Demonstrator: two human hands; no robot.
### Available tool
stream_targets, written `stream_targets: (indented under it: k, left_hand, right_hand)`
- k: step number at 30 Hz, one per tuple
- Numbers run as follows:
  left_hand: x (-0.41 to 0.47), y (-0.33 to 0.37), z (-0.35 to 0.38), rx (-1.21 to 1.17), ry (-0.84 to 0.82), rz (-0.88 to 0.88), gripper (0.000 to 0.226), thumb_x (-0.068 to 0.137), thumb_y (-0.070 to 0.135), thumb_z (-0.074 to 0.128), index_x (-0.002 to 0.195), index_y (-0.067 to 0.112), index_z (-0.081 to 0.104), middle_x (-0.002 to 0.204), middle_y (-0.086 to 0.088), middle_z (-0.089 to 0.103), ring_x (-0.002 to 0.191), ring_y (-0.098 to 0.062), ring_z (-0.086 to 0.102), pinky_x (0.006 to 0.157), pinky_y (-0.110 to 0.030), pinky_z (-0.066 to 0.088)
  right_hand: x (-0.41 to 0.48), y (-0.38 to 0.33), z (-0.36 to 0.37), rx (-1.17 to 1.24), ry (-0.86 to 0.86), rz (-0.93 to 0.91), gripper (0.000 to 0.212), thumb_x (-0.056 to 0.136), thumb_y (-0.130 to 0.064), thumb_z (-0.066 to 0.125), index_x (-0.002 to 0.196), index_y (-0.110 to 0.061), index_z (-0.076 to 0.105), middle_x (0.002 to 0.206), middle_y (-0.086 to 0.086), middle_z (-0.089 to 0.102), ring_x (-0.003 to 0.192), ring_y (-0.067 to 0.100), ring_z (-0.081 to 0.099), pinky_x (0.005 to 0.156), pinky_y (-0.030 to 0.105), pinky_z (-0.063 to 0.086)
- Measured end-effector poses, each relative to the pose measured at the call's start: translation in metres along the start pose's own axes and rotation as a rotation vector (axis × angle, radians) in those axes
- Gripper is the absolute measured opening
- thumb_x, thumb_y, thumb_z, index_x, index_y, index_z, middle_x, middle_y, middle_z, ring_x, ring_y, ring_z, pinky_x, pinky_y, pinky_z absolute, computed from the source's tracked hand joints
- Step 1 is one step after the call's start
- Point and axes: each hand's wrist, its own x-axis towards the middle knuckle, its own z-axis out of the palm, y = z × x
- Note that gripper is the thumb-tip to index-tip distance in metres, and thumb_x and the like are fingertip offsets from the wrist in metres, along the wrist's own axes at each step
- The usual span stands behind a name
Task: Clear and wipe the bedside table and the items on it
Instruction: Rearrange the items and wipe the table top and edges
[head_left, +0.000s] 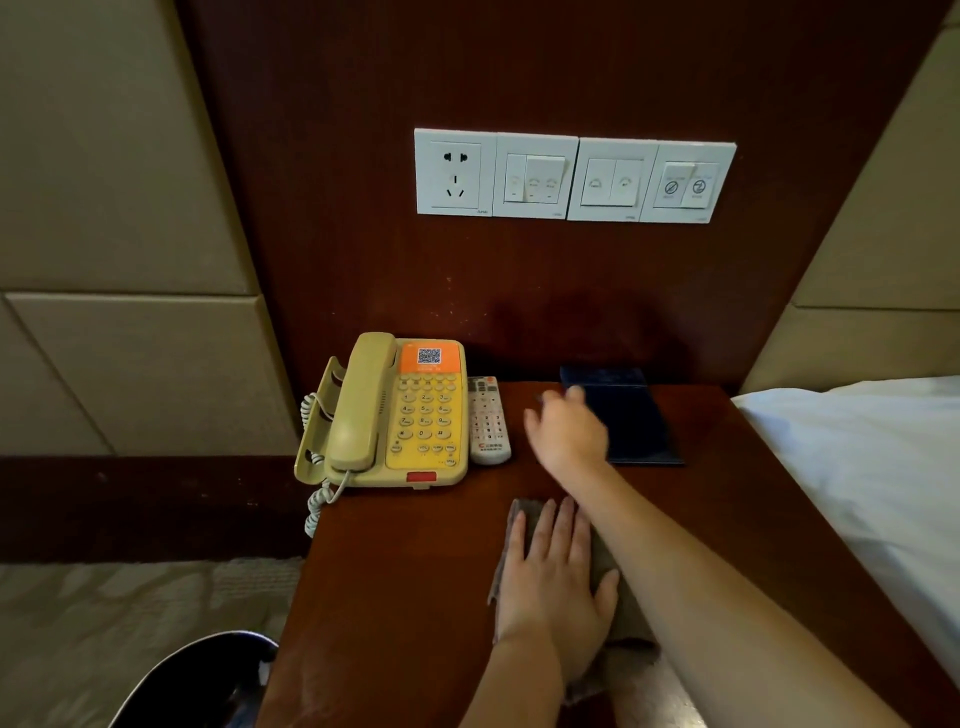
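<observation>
Presses one cloth (521, 515) onto bench (405, 571) with left hand (558, 577) flat, near one telephone (395, 415), one remote (487, 421), one folder (641, 423); right hand (569, 431) blurred at folder, grip unreadable.

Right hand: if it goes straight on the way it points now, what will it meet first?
The right hand points into the gap between remote and folder, so it would likely meet the wall panel first. The hand is blurred, so depth is unclear.

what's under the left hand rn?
A grey-brown cloth, lying on the bedside table; the left hand presses flat on it. Its left and far edges show; the middle is covered by the hand, its right side by the right forearm.
</observation>
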Motion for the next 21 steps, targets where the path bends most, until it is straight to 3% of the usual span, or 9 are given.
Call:
stream_targets:
  k: [3, 5, 7, 14, 21]
  left_hand:
    - [-0.002, 0.003, -0.003, -0.021, 0.029, 0.01, 0.091, 0.069, 0.058, -0.019, 0.151, 0.017, -0.009, 0.159, 0.0, -0.013, 0.145, -0.016, -0.017, 0.106, -0.038, -0.024]
    - [-0.002, 0.002, -0.003, -0.037, 0.052, -0.003, 0.091, 0.07, 0.058, -0.018, 0.151, 0.017, -0.008, 0.159, 0.001, -0.013, 0.145, -0.016, -0.016, 0.107, -0.038, -0.023]
    - [-0.003, 0.002, -0.005, -0.046, 0.023, -0.001, 0.092, 0.069, 0.058, -0.019, 0.151, 0.018, -0.008, 0.159, 0.0, -0.012, 0.145, -0.016, -0.016, 0.107, -0.038, -0.023]
    - [-0.005, 0.006, -0.007, -0.041, -0.001, -0.014, 0.107, 0.055, 0.057, -0.034, 0.151, 0.018, -0.009, 0.159, 0.0, -0.011, 0.145, -0.016, -0.015, 0.107, -0.038, -0.022]
    - [-0.02, 0.002, -0.01, -0.007, -0.056, -0.036, 0.115, 0.044, 0.054, -0.041, 0.15, 0.019, -0.014, 0.158, -0.001, -0.015, 0.143, -0.017, -0.021, 0.106, -0.039, -0.021]
  right_hand:
    - [0.007, 0.05, -0.006, -0.285, -0.091, 0.168, 0.057, 0.099, -0.048, 0.039, 0.139, -0.009, 0.038, 0.14, 0.019, 0.032, 0.109, 0.03, 0.057, 0.07, 0.034, 0.047]
    - [0.008, 0.068, -0.005, -0.31, -0.232, 0.296, 0.077, 0.096, -0.061, 0.026, 0.15, -0.007, 0.018, 0.151, 0.027, 0.019, 0.119, 0.035, 0.051, 0.076, 0.035, 0.048]
    - [0.004, 0.071, -0.003, -0.317, -0.266, 0.268, 0.078, 0.095, -0.063, 0.019, 0.153, -0.011, 0.008, 0.153, 0.03, 0.013, 0.121, 0.037, 0.051, 0.074, 0.035, 0.048]
    - [-0.03, 0.029, -0.002, -0.285, -0.274, 0.072, 0.079, 0.093, -0.067, 0.024, 0.153, -0.017, 0.013, 0.153, 0.027, 0.018, 0.119, 0.034, 0.053, 0.073, 0.033, 0.048]
    - [-0.046, 0.0, -0.001, -0.353, -0.301, 0.127, 0.079, 0.095, -0.063, 0.022, 0.152, -0.009, 0.011, 0.151, 0.032, 0.018, 0.109, 0.03, 0.06, 0.061, 0.029, 0.043]
